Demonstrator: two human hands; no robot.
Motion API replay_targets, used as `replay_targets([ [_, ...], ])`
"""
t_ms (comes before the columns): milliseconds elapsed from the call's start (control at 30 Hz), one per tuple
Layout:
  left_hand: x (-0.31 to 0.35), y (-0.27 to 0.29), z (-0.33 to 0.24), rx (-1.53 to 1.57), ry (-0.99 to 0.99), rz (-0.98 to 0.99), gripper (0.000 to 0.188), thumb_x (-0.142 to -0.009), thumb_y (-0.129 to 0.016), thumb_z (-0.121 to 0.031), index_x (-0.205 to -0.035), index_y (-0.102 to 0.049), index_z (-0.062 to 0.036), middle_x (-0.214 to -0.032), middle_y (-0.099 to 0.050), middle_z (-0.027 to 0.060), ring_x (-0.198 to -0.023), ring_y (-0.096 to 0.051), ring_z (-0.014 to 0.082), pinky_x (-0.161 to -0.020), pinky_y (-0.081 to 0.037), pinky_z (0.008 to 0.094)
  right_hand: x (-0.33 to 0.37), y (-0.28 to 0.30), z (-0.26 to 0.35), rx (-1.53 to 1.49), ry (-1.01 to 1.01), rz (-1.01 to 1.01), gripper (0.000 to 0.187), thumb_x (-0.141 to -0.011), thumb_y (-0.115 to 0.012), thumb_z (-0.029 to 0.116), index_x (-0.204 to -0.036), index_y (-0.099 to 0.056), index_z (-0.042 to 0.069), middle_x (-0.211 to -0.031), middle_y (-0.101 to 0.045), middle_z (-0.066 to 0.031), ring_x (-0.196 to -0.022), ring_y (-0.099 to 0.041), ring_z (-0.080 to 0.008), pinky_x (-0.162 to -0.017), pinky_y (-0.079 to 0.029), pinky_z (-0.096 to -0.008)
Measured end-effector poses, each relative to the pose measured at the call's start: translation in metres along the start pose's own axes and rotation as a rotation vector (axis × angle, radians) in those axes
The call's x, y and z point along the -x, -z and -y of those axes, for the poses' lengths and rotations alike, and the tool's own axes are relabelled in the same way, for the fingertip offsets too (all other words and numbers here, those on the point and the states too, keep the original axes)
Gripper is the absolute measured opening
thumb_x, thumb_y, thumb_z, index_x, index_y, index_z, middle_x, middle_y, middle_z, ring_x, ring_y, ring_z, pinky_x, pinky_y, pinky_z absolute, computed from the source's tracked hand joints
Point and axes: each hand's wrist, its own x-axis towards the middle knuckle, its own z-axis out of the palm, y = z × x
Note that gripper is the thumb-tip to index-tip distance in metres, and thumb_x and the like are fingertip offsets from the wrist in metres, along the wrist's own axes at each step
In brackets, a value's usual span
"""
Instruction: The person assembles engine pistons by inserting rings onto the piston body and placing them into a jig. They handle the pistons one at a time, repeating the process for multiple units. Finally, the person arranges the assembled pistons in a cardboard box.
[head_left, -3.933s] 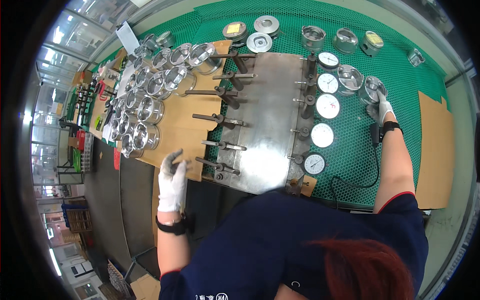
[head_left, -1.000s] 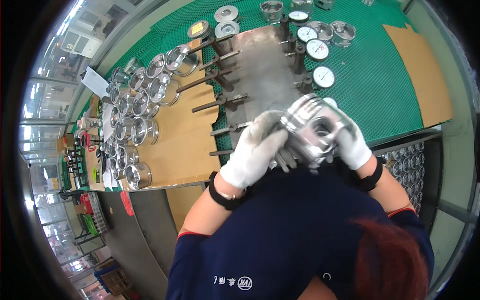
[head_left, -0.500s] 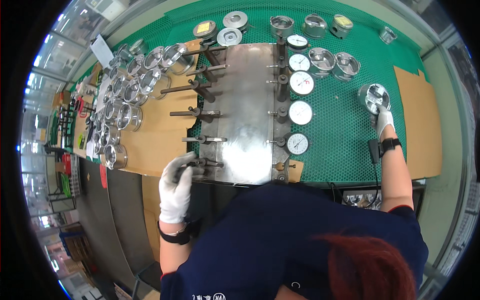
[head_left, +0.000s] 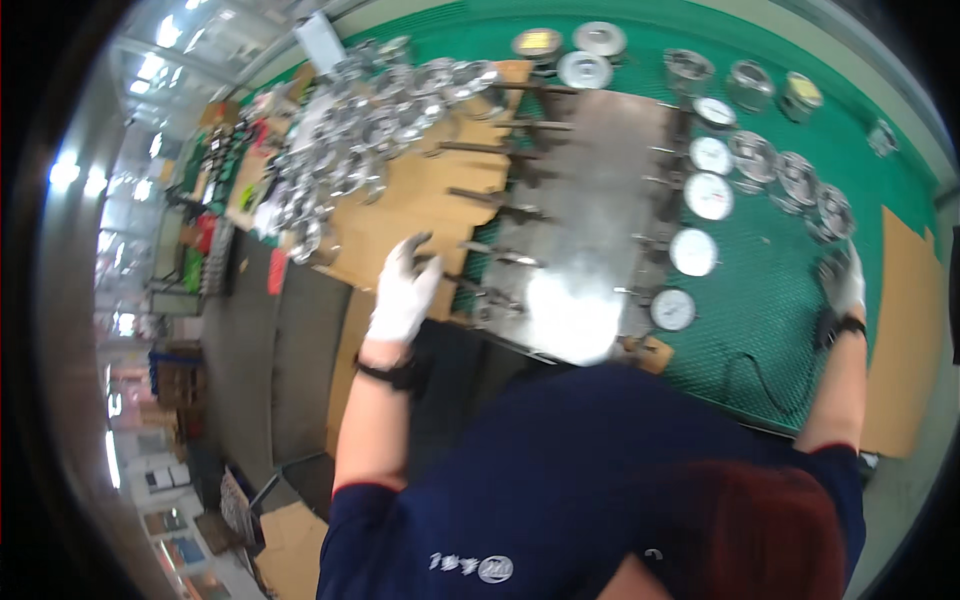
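My left hand (head_left: pixel 405 290), in a white glove with dark fingertips, is raised at the near left beside the metal fixture plate (head_left: pixel 600 190). Its thumb and fingers are spread and nothing is between them. At the right, my gloved right hand (head_left: pixel 846 282) is just on the near side of a silver piston (head_left: pixel 832 212). Its fingers look apart, though the picture is blurred; whether a fingertip still touches the piston I cannot make out. That piston stands at the end of a short row with two other pistons (head_left: pixel 797 178), on the green mat (head_left: pixel 745 260).
White dial gauges (head_left: pixel 693 252) line the plate's right side, and dark clamp rods (head_left: pixel 480 197) its left. Many pistons (head_left: pixel 350 140) crowd the cardboard (head_left: pixel 400 200) at left. More pistons (head_left: pixel 688 68) stand along the back. A cardboard sheet (head_left: pixel 900 340) lies at far right.
The view has swung, shifting the bench rightward. The piston in my right hand has joined the row, and that hand is now nearer me than it. My left hand has lifted away from the clamps.
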Motion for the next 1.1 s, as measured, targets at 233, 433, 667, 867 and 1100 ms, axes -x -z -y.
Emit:
replay_targets([
  [233, -0.12, 0.077, 0.092, -1.095, -0.019, -0.256, 0.063, -0.083, -0.071, -0.027, -0.139, -0.054, -0.0027, -0.141, -0.055, 0.0205, -0.127, -0.053, 0.0431, -0.107, -0.045, 0.0484, 0.159, -0.016, 0.067, -0.364, -0.338, -0.093, 0.055, -0.103, -0.055, 0.043, -0.141, -0.055, 0.004, -0.089, -0.055, -0.0008, -0.074, -0.051, -0.0095, -0.068, -0.043, -0.022],
  [433, -0.18, 0.11, 0.115, -1.226, -0.118, 0.091, 0.028, -0.083, -0.072, -0.033, -0.099, -0.076, -0.0107, -0.1, -0.074, 0.015, -0.11, -0.064, 0.0389, -0.097, -0.05, 0.0457, 0.244, -0.08, 0.152, -0.137, -0.116, -0.053, 0.051, -0.104, -0.051, 0.034, -0.143, -0.052, 0.0, -0.09, -0.056, -0.0008, -0.075, -0.053, -0.0076, -0.071, -0.048, -0.0227],
  [667, -0.128, 0.097, 0.08, -0.905, -0.234, 0.062, 0.036, -0.088, -0.068, -0.037, -0.109, -0.072, -0.0082, -0.097, -0.071, 0.0234, -0.092, -0.068, 0.0421, -0.082, -0.054, 0.0491, 0.288, -0.201, 0.245, 0.005, 0.0, 0.209, 0.048, -0.097, -0.056, 0.008, -0.143, -0.049, -0.005, -0.095, -0.059, -0.0055, -0.083, -0.061, -0.0119, -0.079, -0.054, -0.0284],
  [867, -0.055, 0.107, 0.017, 0.614, 0.335, 0.334, 0.057, -0.095, -0.068, -0.038, -0.13, -0.062, 0.007, -0.113, -0.07, 0.012, -0.096, -0.065, 0.0184, -0.085, -0.051, 0.0292, 0.303, -0.303, 0.305, 0.156, 0.27, 0.588, 0.052, -0.089, -0.066, 0.004, -0.139, -0.055, -0.002, -0.092, -0.064, -0.0086, -0.082, -0.061, -0.0169, -0.081, -0.052, -0.0281],
  [1100, -0.009, 0.04, -0.068, 1.274, 0.601, 1.107, 0.042, -0.101, -0.056, -0.014, -0.138, -0.05, 0.0051, -0.125, -0.065, 0.0204, -0.113, -0.065, 0.0267, -0.093, -0.055, 0.0376, 0.312, -0.37, 0.288, 0.232, 0.712, 0.458, 0.118, -0.063, -0.093, 0.025, -0.156, -0.024, -0.001, -0.139, -0.046, -0.026, -0.128, -0.048, -0.0422, -0.109, -0.04, -0.045],
])
